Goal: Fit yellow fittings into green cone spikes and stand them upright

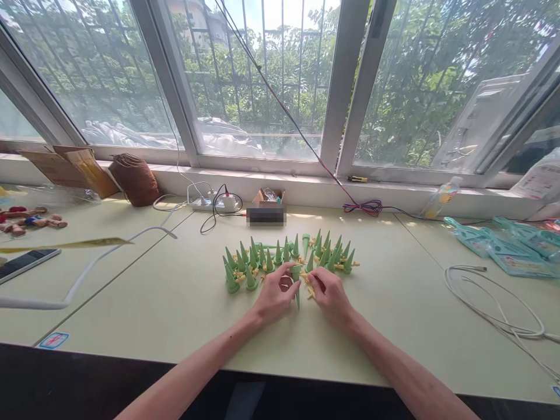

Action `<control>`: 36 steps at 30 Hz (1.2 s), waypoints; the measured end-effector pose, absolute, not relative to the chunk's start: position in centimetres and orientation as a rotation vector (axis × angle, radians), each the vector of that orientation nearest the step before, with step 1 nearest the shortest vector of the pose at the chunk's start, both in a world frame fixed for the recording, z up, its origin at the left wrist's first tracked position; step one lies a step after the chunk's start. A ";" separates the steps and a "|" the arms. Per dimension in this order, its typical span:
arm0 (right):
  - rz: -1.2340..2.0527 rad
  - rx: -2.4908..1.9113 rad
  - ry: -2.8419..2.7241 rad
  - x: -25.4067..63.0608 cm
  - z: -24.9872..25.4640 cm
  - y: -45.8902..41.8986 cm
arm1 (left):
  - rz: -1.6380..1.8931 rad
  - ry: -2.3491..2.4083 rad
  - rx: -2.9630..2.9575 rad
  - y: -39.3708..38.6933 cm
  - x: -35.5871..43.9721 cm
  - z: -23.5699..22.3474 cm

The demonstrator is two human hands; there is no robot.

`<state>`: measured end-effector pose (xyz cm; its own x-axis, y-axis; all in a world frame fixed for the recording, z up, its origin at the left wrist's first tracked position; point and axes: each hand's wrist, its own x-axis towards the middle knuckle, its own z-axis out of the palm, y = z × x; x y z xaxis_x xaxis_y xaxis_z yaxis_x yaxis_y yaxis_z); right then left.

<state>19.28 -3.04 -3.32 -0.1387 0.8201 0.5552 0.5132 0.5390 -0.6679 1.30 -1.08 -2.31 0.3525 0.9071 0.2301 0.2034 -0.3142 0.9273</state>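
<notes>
Two hands point(273, 293), green cone point(296, 272) held; open tabletop point(301, 344) to front edge point(306, 376)

Green cone point(296, 272) part-hidden by left hand point(275, 293); phone point(28, 266) cut by left edge.

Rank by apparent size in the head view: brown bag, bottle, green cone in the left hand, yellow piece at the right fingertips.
Largest to smallest:
Brown bag
Bottle
Green cone
Yellow piece

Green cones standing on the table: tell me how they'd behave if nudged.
The standing green cones would probably resist tipping, wide ends down. They look stiff, holding straight tapers. Toppled, one might roll in an arc, being round and tapered.
</notes>
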 end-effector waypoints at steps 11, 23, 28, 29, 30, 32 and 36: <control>0.431 -1.141 -1.811 19.3 -3.5 -2.8 | 1.036 0.982 1.853 -1.0 1.3 -2.7; 0.543 -1.125 -1.762 19.0 -2.8 -3.5 | 1.074 1.075 1.791 -1.3 1.8 -1.7; 0.567 -1.090 -1.765 19.2 -2.9 -3.4 | 1.075 1.080 1.791 -1.3 1.8 -1.5; 0.558 -1.089 -1.767 19.2 -3.0 -3.3 | 1.074 1.078 1.798 -1.3 1.7 -1.5; 0.546 -1.088 -1.770 19.2 -3.1 -3.2 | 1.073 1.074 1.807 -1.3 1.7 -1.6; 0.522 -1.084 -1.778 19.3 -3.3 -3.1 | 1.069 1.065 1.825 -1.3 1.7 -1.8; 0.513 -1.074 -1.776 19.3 -3.5 -3.1 | 1.066 1.051 1.876 -1.1 1.6 -2.4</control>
